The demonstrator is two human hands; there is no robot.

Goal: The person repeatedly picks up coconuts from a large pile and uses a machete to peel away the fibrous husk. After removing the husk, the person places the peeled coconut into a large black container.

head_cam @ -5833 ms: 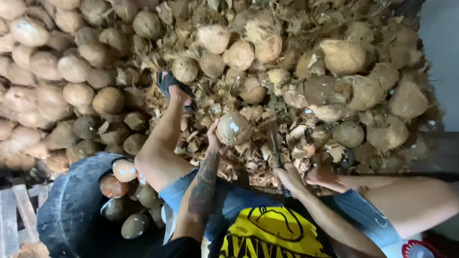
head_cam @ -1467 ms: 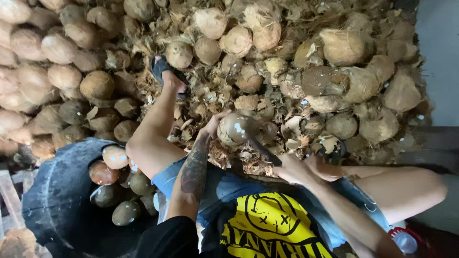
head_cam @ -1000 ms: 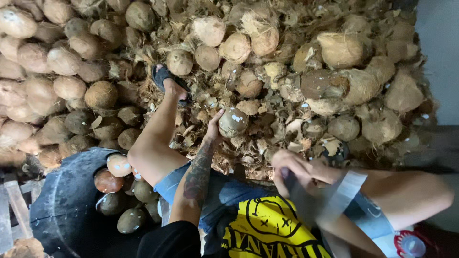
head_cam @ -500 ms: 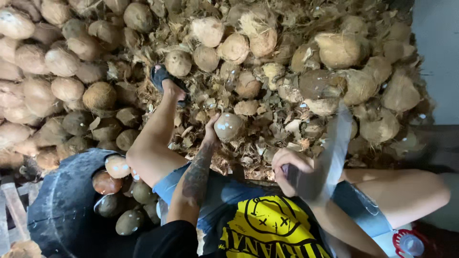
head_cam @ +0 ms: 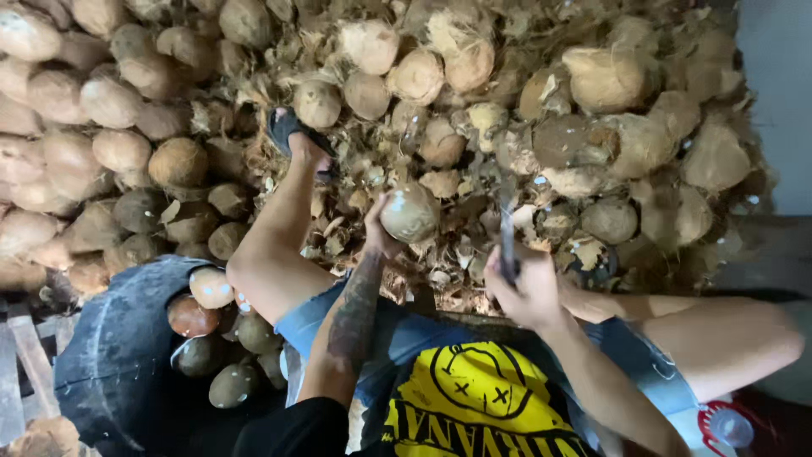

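Up front, left hand (head_cam: pixel 378 230) gripping coconut (head_cam: pixel 409 213), right hand (head_cam: pixel 526 288) (just beside) clutching knife (head_cam: pixel 507 241).

My left hand (head_cam: pixel 378 233) cups a husked coconut (head_cam: pixel 409 213) at centre frame; my right hand (head_cam: pixel 523 286) grips a blade (head_cam: pixel 506 222) pointing up, just right of it. Coconuts heap across the top; a dark tub (head_cam: pixel 110 355) of peeled ones sits lower left.
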